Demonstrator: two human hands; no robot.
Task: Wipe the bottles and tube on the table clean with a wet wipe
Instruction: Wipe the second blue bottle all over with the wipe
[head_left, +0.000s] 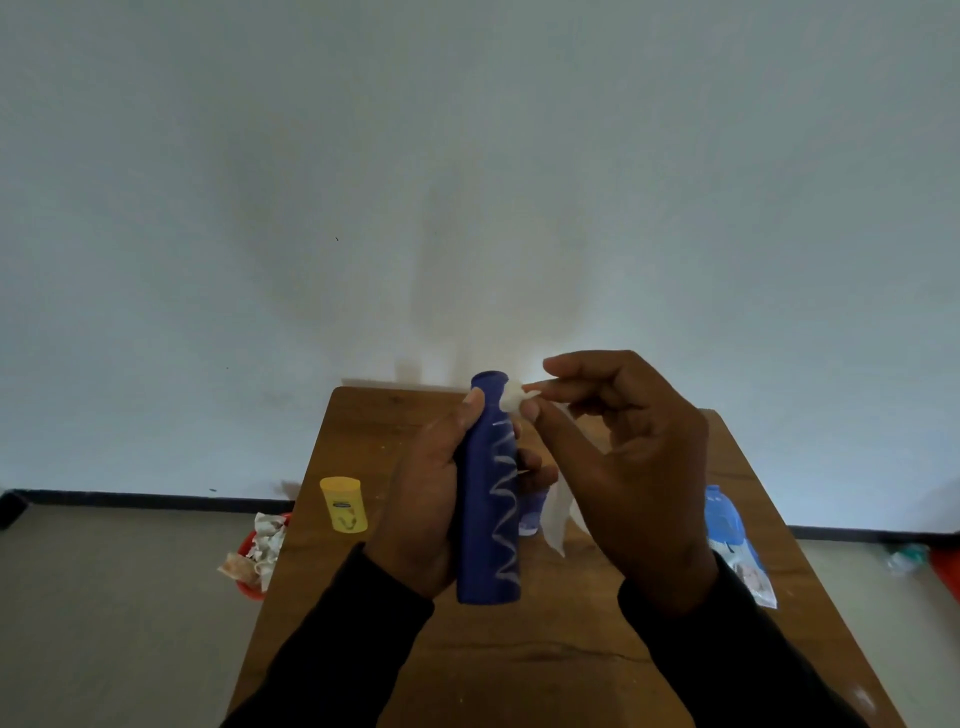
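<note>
The left hand (431, 499) has its grip wrapped round one dark blue bottle (491, 499), upright above the wooden worktop (415, 670). The right hand (628, 467) pinches one white wet wipe (517, 399) against its neck. On the worktop: one yellow bottle (344, 504), one small blue bottle (532, 514) behind, one blue wipes pack (737, 545).

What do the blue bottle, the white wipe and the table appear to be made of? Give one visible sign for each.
Blue bottle: probably plastic, with a smooth, matte, even colour. White wipe: thin, soft fabric or paper, hanging limp and slightly see-through. Table: wood or wood-look laminate, brown with grain lines and a faint sheen.
</note>
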